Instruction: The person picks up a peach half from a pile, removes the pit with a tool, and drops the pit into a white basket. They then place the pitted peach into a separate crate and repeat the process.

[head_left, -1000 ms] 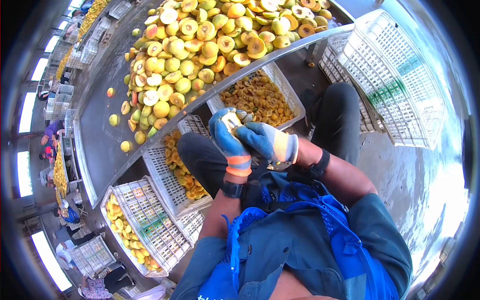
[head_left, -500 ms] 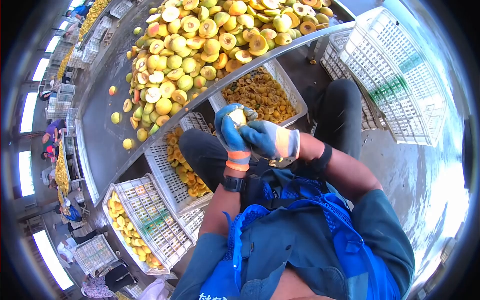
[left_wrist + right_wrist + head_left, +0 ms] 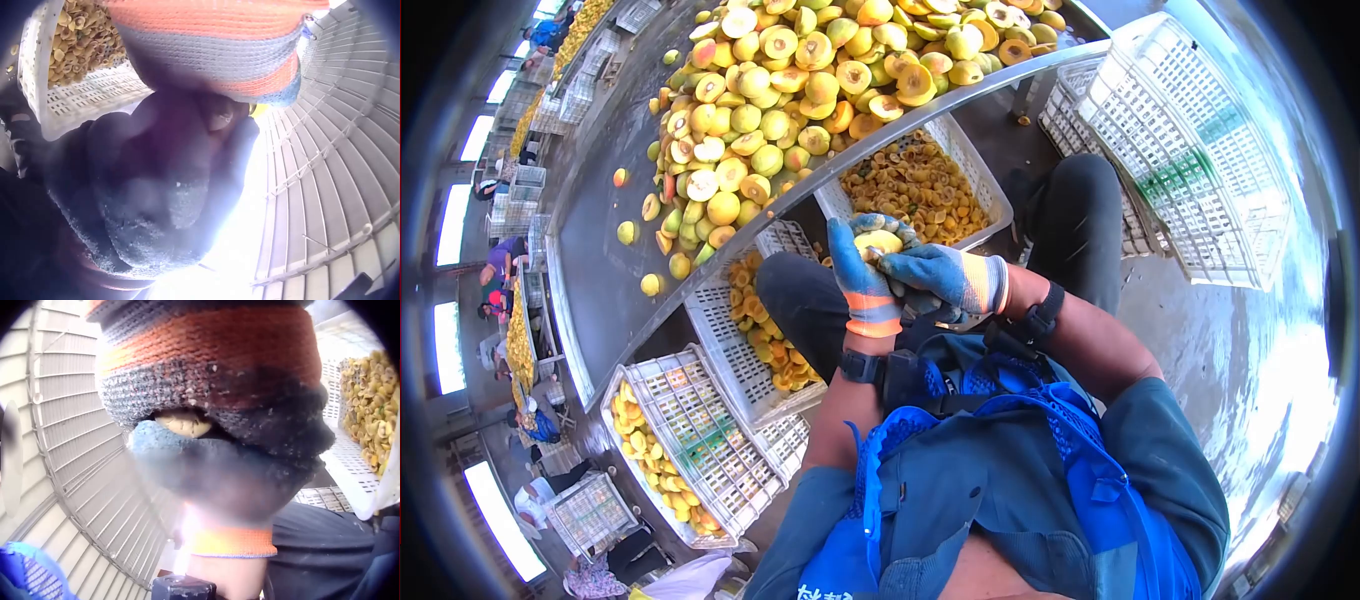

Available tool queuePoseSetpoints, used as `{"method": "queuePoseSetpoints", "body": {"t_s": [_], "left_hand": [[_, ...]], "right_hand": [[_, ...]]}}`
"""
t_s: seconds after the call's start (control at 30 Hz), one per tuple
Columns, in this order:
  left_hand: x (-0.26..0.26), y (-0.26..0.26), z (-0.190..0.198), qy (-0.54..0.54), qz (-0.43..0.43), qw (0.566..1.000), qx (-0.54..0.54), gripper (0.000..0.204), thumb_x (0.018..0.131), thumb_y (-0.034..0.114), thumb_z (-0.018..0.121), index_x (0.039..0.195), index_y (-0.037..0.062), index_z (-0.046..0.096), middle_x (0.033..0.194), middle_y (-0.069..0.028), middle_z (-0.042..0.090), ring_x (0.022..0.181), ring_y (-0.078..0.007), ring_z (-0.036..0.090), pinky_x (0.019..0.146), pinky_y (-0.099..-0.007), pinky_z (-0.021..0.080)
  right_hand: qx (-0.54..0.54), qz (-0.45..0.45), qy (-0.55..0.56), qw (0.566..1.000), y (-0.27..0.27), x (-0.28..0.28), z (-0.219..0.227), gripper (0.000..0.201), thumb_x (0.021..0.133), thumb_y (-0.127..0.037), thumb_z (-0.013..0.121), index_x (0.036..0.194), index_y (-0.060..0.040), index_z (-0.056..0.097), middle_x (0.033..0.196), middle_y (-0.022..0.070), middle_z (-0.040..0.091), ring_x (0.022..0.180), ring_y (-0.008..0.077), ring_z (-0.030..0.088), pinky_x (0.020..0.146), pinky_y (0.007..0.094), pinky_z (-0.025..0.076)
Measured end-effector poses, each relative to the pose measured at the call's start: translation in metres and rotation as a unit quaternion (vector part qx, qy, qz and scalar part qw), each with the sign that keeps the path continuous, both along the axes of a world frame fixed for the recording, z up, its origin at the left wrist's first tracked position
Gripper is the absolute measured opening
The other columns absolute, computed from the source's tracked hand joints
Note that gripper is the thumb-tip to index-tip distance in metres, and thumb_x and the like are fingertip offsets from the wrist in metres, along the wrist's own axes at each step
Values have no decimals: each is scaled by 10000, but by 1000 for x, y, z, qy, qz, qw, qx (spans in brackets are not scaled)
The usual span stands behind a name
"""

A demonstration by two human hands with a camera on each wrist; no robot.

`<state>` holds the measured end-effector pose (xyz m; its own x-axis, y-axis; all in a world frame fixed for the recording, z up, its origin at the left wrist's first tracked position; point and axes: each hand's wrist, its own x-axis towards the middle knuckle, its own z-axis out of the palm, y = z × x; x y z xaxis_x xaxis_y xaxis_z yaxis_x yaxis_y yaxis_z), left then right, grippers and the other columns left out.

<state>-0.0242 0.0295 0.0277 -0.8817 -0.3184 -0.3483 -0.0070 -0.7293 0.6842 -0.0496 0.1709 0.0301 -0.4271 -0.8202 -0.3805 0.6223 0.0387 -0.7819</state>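
Observation:
In the head view, both gloved hands meet above my lap. My left hand (image 3: pixel 853 270), in a blue glove with an orange-and-grey cuff, holds a yellow peach half (image 3: pixel 878 243). My right hand (image 3: pixel 935 275) comes in from the right, its fingers curled close against the peach. From its grip, in the right wrist view, the tan rounded end of a tool handle (image 3: pixel 184 423) peeks out; the rest of that tool is hidden. The left wrist view has the dark gloves pressed together, with only a sliver of yellow fruit (image 3: pixel 258 110) showing.
A metal table (image 3: pixel 595 235) carries a large heap of peach halves (image 3: pixel 780 110). Beneath its edge, a crate (image 3: pixel 993 195) holds small brownish-yellow scraps (image 3: pixel 915 190). White crates of yellow pieces (image 3: pixel 665 460) stand to the left; stacked white crates (image 3: pixel 1170 150) stand to the right.
The peach half has turned: its pale cut face showed earlier, and a yellow oval side shows now. My right hand has shifted slightly right; the crates and heap are unchanged.

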Motion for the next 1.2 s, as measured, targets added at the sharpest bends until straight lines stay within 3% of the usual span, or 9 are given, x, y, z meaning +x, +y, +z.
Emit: {"method": "queuePoseSetpoints", "body": {"t_s": [0.4,0.6,0.63,0.73,0.8,0.87,0.97,1.03,1.2], "left_hand": [[-1,-13,-20,-69,-47,996,34,479,1003,553,604,894,87,579,815,-114,640,696,-279,663,634,-396,580],[8,-49,-4,-20,28,998,45,417,1022,481,620,1093,71,584,909,-141,668,790,-269,687,703,-399,607],[16,-65,-26,74,67,911,-399,318,1025,296,670,1200,55,558,1027,-140,669,913,-249,700,793,-393,623],[44,-139,-10,49,125,624,-770,698,927,9,738,1518,6,367,1144,-156,670,1004,-245,697,913,-376,598],[54,-203,-30,33,153,805,-573,573,930,54,747,1439,-1,491,1126,-147,680,1006,-250,696,918,-377,580],[65,-286,-33,-158,124,698,-687,397,939,135,762,1285,-11,634,1126,-164,687,997,-259,693,866,-402,574],[39,-260,-11,-53,199,538,-818,289,950,199,756,1141,-12,708,1119,-171,698,968,-280,696,841,-409,560],[-6,-212,14,-21,81,729,-680,300,939,221,764,1143,7,712,1105,-176,706,967,-315,688,860,-417,551],[-150,-152,-28,51,-26,530,-846,449,870,300,788,1232,51,696,1236,-211,675,1158,-397,630,1026,-468,503]], "right_hand": [[-22,-21,91,995,-7,10,3,427,1089,-486,516,992,-104,681,685,-56,534,552,61,463,490,237,370],[-16,15,-50,998,-1,11,-1,417,1056,-508,552,1018,-115,685,677,-62,525,556,24,458,461,214,350],[23,12,64,998,-7,10,-15,467,1047,-513,535,1020,-70,680,697,49,635,575,163,606,505,324,465],[288,14,465,837,-14,10,-24,474,1047,-473,523,1056,-21,664,835,211,724,751,393,717,665,483,550],[314,24,440,841,-15,9,-37,443,1037,-434,559,1094,-3,647,875,282,707,843,503,684,743,553,535],[365,70,460,806,-10,6,-49,429,1032,-418,569,1096,-2,648,861,274,709,839,488,689,740,543,535],[279,18,430,859,-6,10,-68,402,1030,-384,575,1097,5,650,898,291,707,873,492,691,751,528,538],[234,7,391,890,-6,11,-68,416,1036,-392,565,1101,13,639,901,309,699,889,503,686,747,532,531],[259,-2,386,885,2,5,-59,436,1036,-409,559,1140,8,634,893,301,700,883,502,685,745,538,529]]}}
